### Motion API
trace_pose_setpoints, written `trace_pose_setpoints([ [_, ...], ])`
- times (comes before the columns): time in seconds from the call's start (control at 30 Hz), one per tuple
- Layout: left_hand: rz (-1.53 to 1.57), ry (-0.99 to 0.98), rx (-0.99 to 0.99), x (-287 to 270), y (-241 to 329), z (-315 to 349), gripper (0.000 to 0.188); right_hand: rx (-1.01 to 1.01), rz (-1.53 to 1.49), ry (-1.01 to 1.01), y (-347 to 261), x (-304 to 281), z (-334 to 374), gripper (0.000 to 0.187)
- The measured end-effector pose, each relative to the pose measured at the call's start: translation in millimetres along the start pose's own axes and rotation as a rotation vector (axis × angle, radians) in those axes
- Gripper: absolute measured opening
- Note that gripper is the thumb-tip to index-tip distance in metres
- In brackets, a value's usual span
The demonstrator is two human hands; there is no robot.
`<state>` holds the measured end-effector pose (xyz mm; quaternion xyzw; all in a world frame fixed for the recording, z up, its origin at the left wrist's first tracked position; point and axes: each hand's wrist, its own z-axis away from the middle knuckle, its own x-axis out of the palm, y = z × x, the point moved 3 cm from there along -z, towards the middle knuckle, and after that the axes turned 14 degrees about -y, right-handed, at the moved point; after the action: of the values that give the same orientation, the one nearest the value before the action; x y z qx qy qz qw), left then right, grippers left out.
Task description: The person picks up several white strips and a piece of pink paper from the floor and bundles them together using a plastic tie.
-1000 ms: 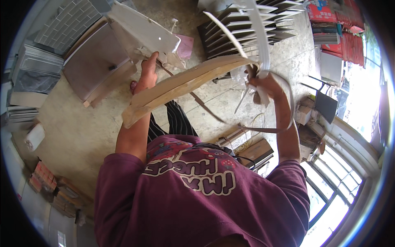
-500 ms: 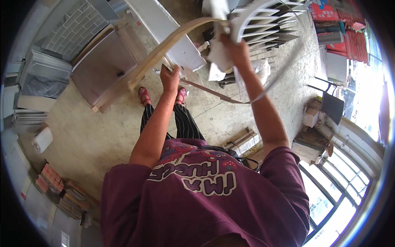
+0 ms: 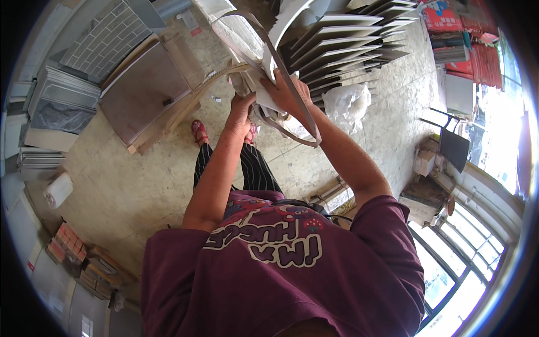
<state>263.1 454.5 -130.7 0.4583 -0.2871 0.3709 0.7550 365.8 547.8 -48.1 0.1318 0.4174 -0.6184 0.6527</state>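
Observation:
Several long packing strips are gathered in a loose bundle in front of me. My left hand (image 3: 240,116) is closed around its lower end, where crumpled pale pieces show. Just to the right and a little higher, my right hand (image 3: 289,96) grips the same bundle, its fingers partly hidden by the strips. A tan curved strip (image 3: 209,80) bows out leftward from the hands. Upward from my right hand rises a white curved strip (image 3: 282,31). A thin grey-brown strap (image 3: 284,67) loops over that hand and hangs below it.
White-edged panels (image 3: 337,36) stand in a row at the far right, with a crumpled clear plastic bag (image 3: 347,104) beside them. A brown flat panel (image 3: 147,92) lies on cardboard at left. A dark chair (image 3: 453,147) stands at right, and stacked boxes (image 3: 68,241) at lower left.
My right hand has come down and left, close to my left hand. The strips have drawn together, and the strap now loops around my right hand.

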Motion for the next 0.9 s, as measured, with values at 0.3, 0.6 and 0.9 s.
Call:
trace_pose_setpoints([
  [0.3,-0.186,-0.055,-0.067,14.0,30.9,3.2,0.089,-0.183,0.047,-0.243,-12.7,-1.8,4.6,0.044],
  [0.6,-0.288,-0.043,-0.154,-2.1,19.8,-0.6,0.056,-0.111,0.206,-0.543,-25.8,-24.5,13.5,0.051],
  [0.9,-0.165,-0.075,-0.112,12.3,29.6,11.3,0.057,-0.164,-0.398,-0.729,7.7,-4.3,-1.1,0.053],
])
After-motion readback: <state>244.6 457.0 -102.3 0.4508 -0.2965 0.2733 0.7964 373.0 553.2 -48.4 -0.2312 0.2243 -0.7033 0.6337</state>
